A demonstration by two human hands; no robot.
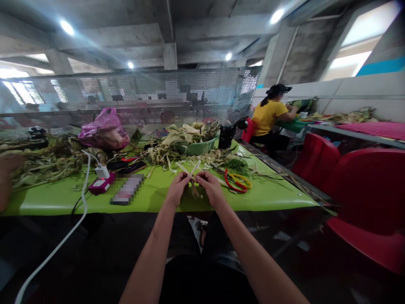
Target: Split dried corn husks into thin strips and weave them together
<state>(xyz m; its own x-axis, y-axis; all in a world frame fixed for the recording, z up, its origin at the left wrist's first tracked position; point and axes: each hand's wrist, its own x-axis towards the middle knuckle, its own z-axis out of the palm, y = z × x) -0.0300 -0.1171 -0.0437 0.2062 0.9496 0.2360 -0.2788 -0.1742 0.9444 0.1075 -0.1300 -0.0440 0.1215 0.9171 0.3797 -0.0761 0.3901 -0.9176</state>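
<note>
My left hand (178, 186) and my right hand (209, 186) meet over the front edge of the green table. Both are closed, thumbs and fingers pinching pale dried husk strips (198, 164). The strips cross in an X above my fingertips, and a brownish tail of the piece hangs below between the hands. Just right of my right hand lie scissors (236, 184) with red and yellow handles. Beyond my hands, a green basket (200, 147) holds a heap of dry husks (186, 133), with more scraps strewn in front of it.
On the left are a phone (127, 190), a magenta power socket (101, 184) with a white cable (85, 202), and a pink plastic bag (106, 128). Another person's arm (8, 173) reaches in at the left edge. Red chairs (363, 190) and a seated person (268, 116) are right.
</note>
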